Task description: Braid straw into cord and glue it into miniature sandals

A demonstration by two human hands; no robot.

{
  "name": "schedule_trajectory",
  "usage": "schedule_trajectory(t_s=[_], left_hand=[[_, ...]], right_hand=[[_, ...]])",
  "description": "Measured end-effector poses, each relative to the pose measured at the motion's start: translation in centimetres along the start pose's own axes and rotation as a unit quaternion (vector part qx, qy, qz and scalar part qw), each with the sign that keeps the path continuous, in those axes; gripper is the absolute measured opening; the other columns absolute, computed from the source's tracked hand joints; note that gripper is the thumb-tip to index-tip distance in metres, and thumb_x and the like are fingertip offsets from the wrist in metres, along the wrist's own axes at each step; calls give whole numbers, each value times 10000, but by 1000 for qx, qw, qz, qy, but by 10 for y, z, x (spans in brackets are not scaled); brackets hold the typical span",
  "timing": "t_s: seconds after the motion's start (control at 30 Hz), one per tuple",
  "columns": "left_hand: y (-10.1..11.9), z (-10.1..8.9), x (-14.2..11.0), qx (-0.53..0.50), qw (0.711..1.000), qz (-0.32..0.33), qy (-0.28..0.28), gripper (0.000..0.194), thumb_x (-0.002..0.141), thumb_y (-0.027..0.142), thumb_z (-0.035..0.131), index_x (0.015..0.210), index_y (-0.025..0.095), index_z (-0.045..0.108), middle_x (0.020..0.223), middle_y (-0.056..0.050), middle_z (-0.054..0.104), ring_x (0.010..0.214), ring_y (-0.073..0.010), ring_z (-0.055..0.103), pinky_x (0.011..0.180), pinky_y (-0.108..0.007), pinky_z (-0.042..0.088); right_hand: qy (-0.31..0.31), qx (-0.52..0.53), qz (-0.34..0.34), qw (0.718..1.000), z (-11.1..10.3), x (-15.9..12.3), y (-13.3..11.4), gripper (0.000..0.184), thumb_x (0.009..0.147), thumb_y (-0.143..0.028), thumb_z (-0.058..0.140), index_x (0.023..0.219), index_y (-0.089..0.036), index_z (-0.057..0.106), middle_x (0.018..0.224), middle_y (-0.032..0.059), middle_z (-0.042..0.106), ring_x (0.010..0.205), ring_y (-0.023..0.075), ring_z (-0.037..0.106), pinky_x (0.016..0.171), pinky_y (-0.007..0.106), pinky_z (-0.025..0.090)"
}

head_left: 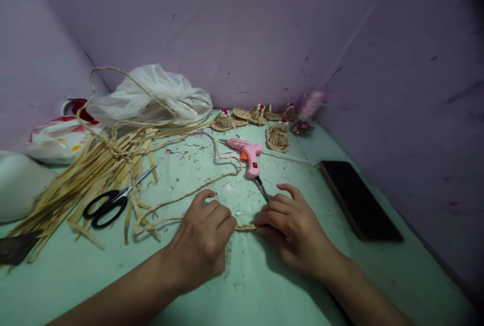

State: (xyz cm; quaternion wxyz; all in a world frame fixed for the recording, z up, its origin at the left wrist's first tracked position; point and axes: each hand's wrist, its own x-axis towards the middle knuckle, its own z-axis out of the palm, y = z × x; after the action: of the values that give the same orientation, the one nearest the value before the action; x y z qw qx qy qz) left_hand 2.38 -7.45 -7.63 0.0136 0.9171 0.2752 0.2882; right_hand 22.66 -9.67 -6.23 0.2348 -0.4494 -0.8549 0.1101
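A thin braided straw cord stretches between my two hands just above the light green table. My left hand is closed around it, fingers curled. The tip of the cord is pinched between the thumb and fingers of my right hand, whose index finger is lifted. From my left hand the cord runs left, doubles back and loops across the table to a bundle of dry straw strips. Just beyond my hands lies a pink hot glue gun with an orange trigger and a black cable.
Black-handled scissors lie by the straw. A dark phone rests on the right. Several woven straw pieces with red and white beads stand near the purple back wall. A white plastic bag sits at the back left.
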Motion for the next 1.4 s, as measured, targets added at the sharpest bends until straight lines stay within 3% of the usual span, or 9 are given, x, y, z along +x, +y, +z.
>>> schedule_trajectory(t_s=[0.17, 0.47, 0.6, 0.73, 0.9, 1.0, 1.1, 1.2, 1.4], left_hand=[[2, -3, 0, 0, 1000, 7, -14, 264, 569, 6, 411, 730, 157, 556, 641, -34, 524, 629, -167, 468, 881, -476, 355], [-3, -1, -1, -8, 1000, -5, -1, 253, 617, 5, 433, 768, 153, 573, 663, -36, 554, 637, -160, 480, 892, -479, 348], [0, -2, -1, -1, 1000, -6, 4, 235, 618, 8, 437, 744, 149, 577, 652, -34, 546, 635, -159, 473, 896, -480, 345], [1, -2, 1, -7, 1000, -6, 1, 226, 636, 12, 433, 740, 147, 582, 649, -33, 544, 632, -157, 476, 891, -476, 352], [2, -2, 1, -35, 999, -8, -4, 192, 674, 16, 454, 730, 139, 590, 653, -35, 556, 644, -154, 493, 896, -465, 348], [1, -3, 1, -64, 998, -12, -1, 191, 734, 40, 469, 826, 136, 606, 689, -37, 587, 662, -152, 517, 898, -459, 342], [-3, -4, 0, -109, 993, -40, 1, 190, 775, 78, 486, 916, 143, 596, 749, -38, 617, 706, -155, 547, 894, -446, 340], [-6, -5, 0, -138, 988, -68, 5, 152, 792, 89, 488, 870, 156, 600, 736, -24, 616, 702, -146, 553, 883, -429, 346], [-7, -4, -3, -87, 996, -28, 13, 193, 772, 73, 483, 898, 150, 608, 726, -35, 613, 693, -152, 549, 903, -451, 348]], right_hand=[[8, 12, -12, 1000, -2, 0, -1, 159, 679, -69, 578, 754, -196, 636, 633, -14, 617, 661, 153, 524, 935, 442, 248], [29, 84, 10, 996, 4, 1, -1, 113, 749, -141, 605, 835, -200, 647, 740, 8, 645, 715, 147, 564, 881, 408, 300], [32, 75, 9, 997, 9, -1, 1, 80, 753, -235, 646, 830, -213, 657, 712, 1, 636, 691, 148, 564, 892, 421, 288], [44, 61, 1, 997, 10, -1, 1, 99, 757, -207, 640, 851, -230, 659, 709, -8, 631, 684, 142, 559, 896, 422, 283], [47, 59, -7, 997, 10, 0, -3, 44, 763, -185, 615, 775, -200, 654, 672, -3, 626, 663, 141, 557, 900, 426, 284], [64, 54, -6, 997, 9, 0, -3, 63, 766, -154, 594, 772, -185, 647, 659, 0, 625, 654, 139, 559, 900, 426, 283], [76, 48, -2, 996, 6, 0, -1, 51, 761, -151, 602, 764, -182, 642, 670, 1, 634, 654, 138, 563, 890, 422, 290], [76, 53, 3, 996, 4, 0, 1, 39, 757, -157, 613, 759, -187, 637, 678, -4, 638, 653, 135, 569, 893, 421, 287], [53, 67, 24, 996, 4, 0, 2, 36, 768, -189, 610, 767, -212, 638, 673, -16, 631, 664, 135, 574, 906, 422, 284]])
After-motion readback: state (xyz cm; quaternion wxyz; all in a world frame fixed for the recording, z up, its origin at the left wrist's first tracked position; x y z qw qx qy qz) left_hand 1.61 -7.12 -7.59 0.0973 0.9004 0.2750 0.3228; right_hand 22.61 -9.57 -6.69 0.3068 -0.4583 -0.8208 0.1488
